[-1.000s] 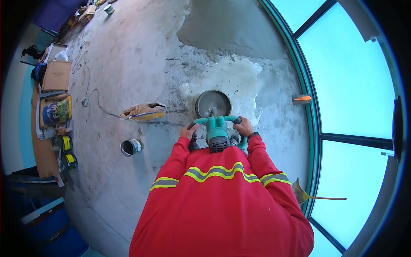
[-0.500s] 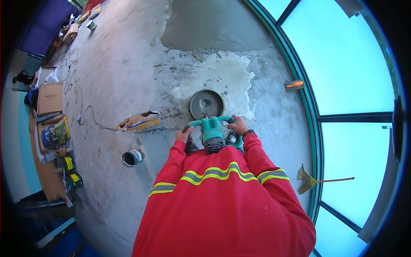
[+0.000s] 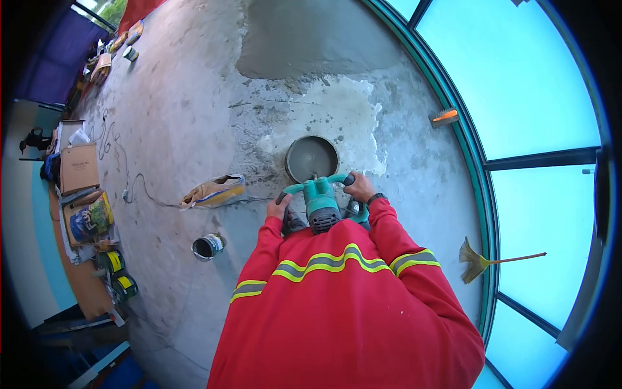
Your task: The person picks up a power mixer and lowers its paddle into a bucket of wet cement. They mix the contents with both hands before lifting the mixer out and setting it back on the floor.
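Observation:
A green handheld power mixer [image 3: 320,200] is held upright in front of my body, its shaft end over the near side of a round bucket [image 3: 311,159] of smooth grey wet mix. My left hand [image 3: 279,207] is wrapped round the black grip of its left handle. Around the right handle's grip my right hand [image 3: 359,187] is closed, with a dark watch on the wrist. Parts of my shoes show beside the tool.
An open paper bag [image 3: 214,192] and a dark bucket [image 3: 208,247] stand at left. Cardboard boxes [image 3: 79,168] line the left wall, and a cable crosses the floor. Wet grey screed [image 3: 317,39] lies ahead. A broom [image 3: 476,260] and an orange-handled trowel [image 3: 444,117] are by the right windows.
The view has turned slightly. The swirl in the bucket's mix has flattened to a smoother surface. Both hands remain on the mixer's handles.

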{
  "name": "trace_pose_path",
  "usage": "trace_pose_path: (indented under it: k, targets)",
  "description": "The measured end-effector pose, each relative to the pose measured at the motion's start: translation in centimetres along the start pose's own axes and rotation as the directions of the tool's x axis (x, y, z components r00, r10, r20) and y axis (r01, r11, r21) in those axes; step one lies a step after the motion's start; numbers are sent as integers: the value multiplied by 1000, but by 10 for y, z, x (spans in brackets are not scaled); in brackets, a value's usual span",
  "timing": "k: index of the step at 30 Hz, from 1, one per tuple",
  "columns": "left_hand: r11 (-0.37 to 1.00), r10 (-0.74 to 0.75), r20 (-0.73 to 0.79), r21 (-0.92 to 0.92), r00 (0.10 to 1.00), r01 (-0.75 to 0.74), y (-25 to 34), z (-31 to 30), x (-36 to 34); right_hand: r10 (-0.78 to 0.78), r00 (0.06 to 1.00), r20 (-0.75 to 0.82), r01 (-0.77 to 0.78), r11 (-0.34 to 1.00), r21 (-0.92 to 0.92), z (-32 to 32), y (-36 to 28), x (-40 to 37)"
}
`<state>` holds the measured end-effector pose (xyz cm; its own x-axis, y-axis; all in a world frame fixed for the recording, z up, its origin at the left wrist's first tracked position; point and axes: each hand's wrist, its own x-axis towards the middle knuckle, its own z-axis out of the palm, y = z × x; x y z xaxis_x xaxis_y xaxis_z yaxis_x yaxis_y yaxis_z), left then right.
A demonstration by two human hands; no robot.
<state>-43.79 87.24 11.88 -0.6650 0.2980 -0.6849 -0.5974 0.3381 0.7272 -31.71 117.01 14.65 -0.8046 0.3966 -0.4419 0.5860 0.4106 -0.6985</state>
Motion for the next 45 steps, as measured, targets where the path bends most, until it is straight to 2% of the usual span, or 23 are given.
trace_pose_path:
  k: [3,9,15,18,21,24,27,30,33,39,42,45]
  targets:
    - [998,-21,5,-63,1000,21,-4,3,2,26,1000,-6,-26,999,-35,-2,0,-3]
    - [999,-39,17,-6,999,39,1,9,1,25,998,-51,-24,999,28,1,14,-9]
    - [999,1,45,-32,999,0,0,11,-3,28,999,-41,-27,999,30,-3,12,-11]
    - [999,-46,10,-9,999,46,-3,12,-3,31,998,-50,-30,1000,8,-4,11,-13]
    - [1000,-1,26,18,1000,0,-7,9,1,55,998,-32,-55,998,2,-6,9,-12]
    - [999,-35,20,-30,999,36,-11,7,-3,52,999,-5,-52,999,0,-5,5,-11]
    - [997,28,4,-66,1000,-27,-20,3,-1,34,999,8,-34,999,-30,-6,-2,-8]
    - [997,-4,-41,-73,999,1,-28,-2,-5,-5,1000,30,6,999,-35,-2,-7,-2]
    - [994,49,-74,-95,996,-56,-32,-5,-12,-38,998,58,42,997,-64,-1,-15,7]
    - [973,26,-132,-225,991,-56,-44,-7,-29,-114,988,107,127,983,-131,0,-38,16]
    - [965,68,-165,-241,984,-107,-52,-7,-30,-169,980,104,185,968,-172,2,-46,22]
    - [919,4,-124,-390,992,-53,-53,-3,-37,-190,977,96,208,947,-245,-2,-56,24]
